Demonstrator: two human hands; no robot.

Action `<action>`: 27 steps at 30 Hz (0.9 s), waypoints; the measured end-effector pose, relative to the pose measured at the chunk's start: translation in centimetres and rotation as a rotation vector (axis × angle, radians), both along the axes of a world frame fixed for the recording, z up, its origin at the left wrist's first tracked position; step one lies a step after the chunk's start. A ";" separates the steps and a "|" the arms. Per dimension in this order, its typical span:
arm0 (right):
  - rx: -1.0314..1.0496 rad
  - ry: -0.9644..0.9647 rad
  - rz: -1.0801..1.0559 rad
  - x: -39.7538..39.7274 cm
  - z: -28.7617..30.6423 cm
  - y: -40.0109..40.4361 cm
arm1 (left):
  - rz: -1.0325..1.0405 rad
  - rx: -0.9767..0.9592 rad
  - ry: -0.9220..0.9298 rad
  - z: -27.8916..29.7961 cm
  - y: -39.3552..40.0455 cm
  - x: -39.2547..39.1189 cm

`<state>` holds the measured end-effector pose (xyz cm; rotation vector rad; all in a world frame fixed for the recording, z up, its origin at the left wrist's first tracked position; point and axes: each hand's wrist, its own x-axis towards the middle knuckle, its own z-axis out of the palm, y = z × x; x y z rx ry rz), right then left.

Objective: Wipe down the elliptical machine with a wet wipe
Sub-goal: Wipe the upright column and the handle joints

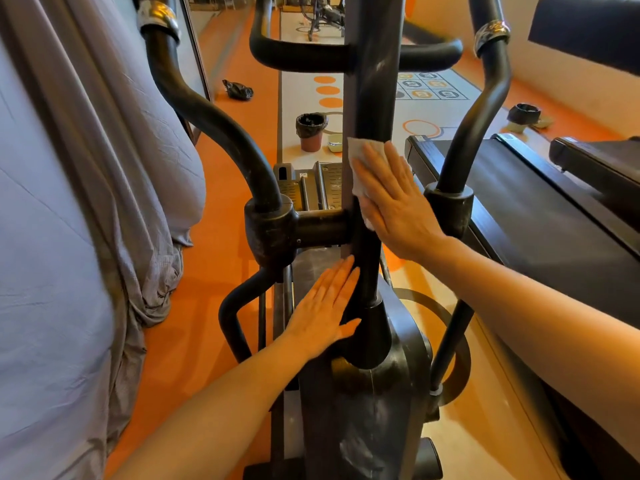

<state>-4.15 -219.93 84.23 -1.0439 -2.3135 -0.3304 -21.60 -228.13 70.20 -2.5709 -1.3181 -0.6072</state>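
the right hand (391,202) lies flat with straight fingers, pressing a white wet wipe (360,168) against the black central upright post (372,109) of the elliptical machine (391,341), just above the crossbar joint; the wipe is spread under the palm and fingers, its upper edge and lower corner peeking out; the left hand (325,313) is open too, fingers straight and together, resting flat on the left side of the same post lower down, near the collar where the post meets the machine's housing, holding nothing; the wipe looks thin, limp and damp, likely to bunch or slide unless kept pinned by a flat palm, so pressure across the whole hand seems the best hold; the machine looks heavy, rigid and fixed, with dusty pale smears on its housing; its swinging handle arms (221,133) curve up on either side and may move if pushed, so the steady post seems the safer place to brace; beyond, on the orange floor (214,258), stand a small lined bin (311,131), a treadmill (540,216) to the right and a grey draped cover (69,237) to the left.
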 end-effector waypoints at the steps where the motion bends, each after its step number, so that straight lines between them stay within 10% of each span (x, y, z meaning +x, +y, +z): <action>1: 0.012 0.000 0.005 0.0 0.9 0.5 | -0.018 0.068 0.031 0.5 0.6 0.2; 13: 0.139 -0.056 0.028 0.2 4.5 3.6 | -0.114 0.486 0.469 5.3 7.1 -0.5; 27: 0.312 -0.192 -0.009 -0.6 6.8 4.9 | -0.214 0.446 0.406 5.5 7.6 -0.9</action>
